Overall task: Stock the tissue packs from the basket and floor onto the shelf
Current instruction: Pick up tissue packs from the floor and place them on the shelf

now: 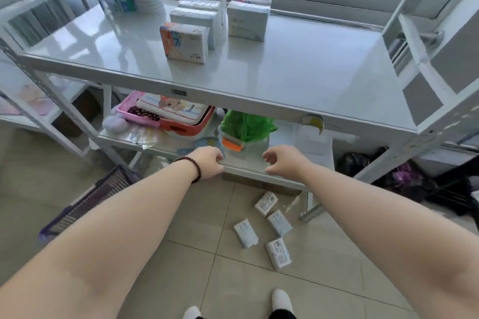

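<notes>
- The left hand point(208, 163), with a dark bead bracelet point(194, 167) at the wrist, hung in front of the lower shelf's edge, its fingers loosely curled and holding nothing.
- The right hand point(278, 160) hung beside it at the same height, thumb and fingers half-curled with a gap between them, also holding nothing.
- Four small tissue packs point(267, 228) lay scattered flat on the tiled floor point(181, 254) below the hands, near the foot of the rack and apart from one another.
- On the top shelf point(298, 70) larger tissue packs point(185, 43) already stood upright in two short rows running toward the window; the board to their right was bare.
- A purple basket point(85, 202) sat on the floor to the left, mostly hidden by the left forearm; I could not tell whether any packs remained in it.
- The step in hand looked to be reaching down for the floor packs. Doing it well would probably mean bending low, taking one pack per hand by its long sides, and gathering the nearest first.
- Each pack should then be stood beside the existing rows rather than dropped flat, so the rows stay tidy and nothing gets knocked over.
- The lower shelf held a green bag point(246, 124) and a pink tray point(145, 114); rising hands should stay clear of its edge.
</notes>
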